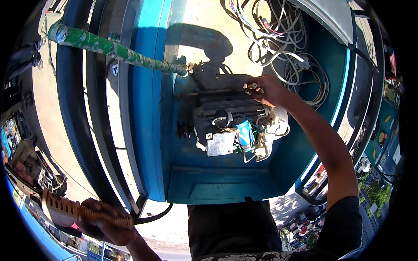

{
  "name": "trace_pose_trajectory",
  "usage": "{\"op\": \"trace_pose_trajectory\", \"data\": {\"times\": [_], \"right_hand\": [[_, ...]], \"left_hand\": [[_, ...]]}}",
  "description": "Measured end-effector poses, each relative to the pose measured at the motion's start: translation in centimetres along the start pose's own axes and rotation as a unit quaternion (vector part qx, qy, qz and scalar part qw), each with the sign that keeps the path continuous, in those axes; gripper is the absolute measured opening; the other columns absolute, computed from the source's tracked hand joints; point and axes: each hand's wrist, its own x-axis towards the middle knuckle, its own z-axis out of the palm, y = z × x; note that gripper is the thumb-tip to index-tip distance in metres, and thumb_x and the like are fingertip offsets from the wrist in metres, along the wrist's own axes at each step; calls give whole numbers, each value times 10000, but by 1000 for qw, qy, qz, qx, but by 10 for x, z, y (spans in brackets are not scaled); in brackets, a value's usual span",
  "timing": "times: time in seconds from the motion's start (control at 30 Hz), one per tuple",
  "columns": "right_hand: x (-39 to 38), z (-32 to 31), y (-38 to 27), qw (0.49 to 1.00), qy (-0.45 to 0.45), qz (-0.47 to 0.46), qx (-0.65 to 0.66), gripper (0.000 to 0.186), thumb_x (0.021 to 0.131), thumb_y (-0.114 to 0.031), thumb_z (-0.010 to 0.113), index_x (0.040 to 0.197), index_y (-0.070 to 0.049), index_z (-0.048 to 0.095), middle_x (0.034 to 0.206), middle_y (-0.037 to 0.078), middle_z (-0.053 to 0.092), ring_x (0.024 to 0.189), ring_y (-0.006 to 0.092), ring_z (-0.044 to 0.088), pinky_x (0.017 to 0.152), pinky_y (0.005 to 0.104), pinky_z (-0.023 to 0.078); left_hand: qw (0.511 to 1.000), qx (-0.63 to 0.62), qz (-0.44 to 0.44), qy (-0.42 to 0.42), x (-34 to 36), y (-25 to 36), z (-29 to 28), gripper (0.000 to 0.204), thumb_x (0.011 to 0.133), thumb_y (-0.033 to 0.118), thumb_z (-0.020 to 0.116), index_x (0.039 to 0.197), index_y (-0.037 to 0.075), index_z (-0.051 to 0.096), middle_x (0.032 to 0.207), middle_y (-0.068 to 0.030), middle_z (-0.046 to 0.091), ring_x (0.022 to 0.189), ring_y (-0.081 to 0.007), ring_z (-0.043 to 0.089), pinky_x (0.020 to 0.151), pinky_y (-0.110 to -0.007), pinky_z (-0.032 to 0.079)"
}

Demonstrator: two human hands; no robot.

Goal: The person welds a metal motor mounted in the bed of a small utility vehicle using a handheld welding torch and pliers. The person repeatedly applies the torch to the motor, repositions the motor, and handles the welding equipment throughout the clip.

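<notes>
At the lower left, my left hand [106,222] is wrapped round the ribbed handle of a corded power tool [61,209] with a tan, slotted body. A black cord leaves the handle's end. My right hand [272,89] is closed, fingertips together, at the far edge of a dark finned motor [230,106]. Something small and pale seems to sit at its fingertips, too small to make out. On the motor's near side are a metal box [220,144], a blue cylinder [244,134] and a bundle of pale wires [265,139].
The motor lies in a blue metal bin [217,189]. Coiled white cable [287,56] fills its far right. A pole wrapped in green tape [109,48] slants over the left wall. Dark metal rails [80,108] run along the left. Parked vehicles [305,224] stand lower right.
</notes>
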Motion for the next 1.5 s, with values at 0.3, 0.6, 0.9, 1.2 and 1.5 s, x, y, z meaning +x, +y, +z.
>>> {"op": "trace_pose_trajectory", "data": {"times": [0.3,0.6,0.9,1.2,1.5], "right_hand": [[-6,-9,16,999,24,-16,-17,370,786,21,681,1152,-15,647,947,136,717,789,173,690,729,307,536],[2,6,15,999,39,-14,-11,364,777,51,673,1130,-36,665,922,115,722,802,198,693,721,315,535],[4,18,-3,998,45,-27,38,330,788,38,670,1110,-33,685,886,136,720,759,254,698,679,341,531],[1,8,-10,999,8,-19,-28,332,782,47,642,1098,-41,698,893,138,711,730,257,690,659,351,520],[38,36,-11,960,10,-199,-196,323,772,24,646,1085,-39,702,861,163,708,693,298,663,641,349,523]], "left_hand": [[996,-72,-44,-29,9,13,13,424,991,228,514,1343,35,375,999,-132,536,609,-144,573,453,-243,525],[993,-81,-72,37,8,9,10,387,980,299,569,1201,5,447,914,-136,545,535,-149,597,392,-280,546],[996,-75,-47,3,8,14,17,420,958,204,613,1337,138,445,957,-145,536,590,-161,599,412,-262,548],[984,-159,-75,18,8,10,11,371,949,228,623,1222,47,447,923,-139,556,585,-178,625,424,-305,570],[996,-62,-51,33,7,15,18,394,981,318,560,1150,-16,437,882,-144,573,549,-195,634,411,-334,575]]}}
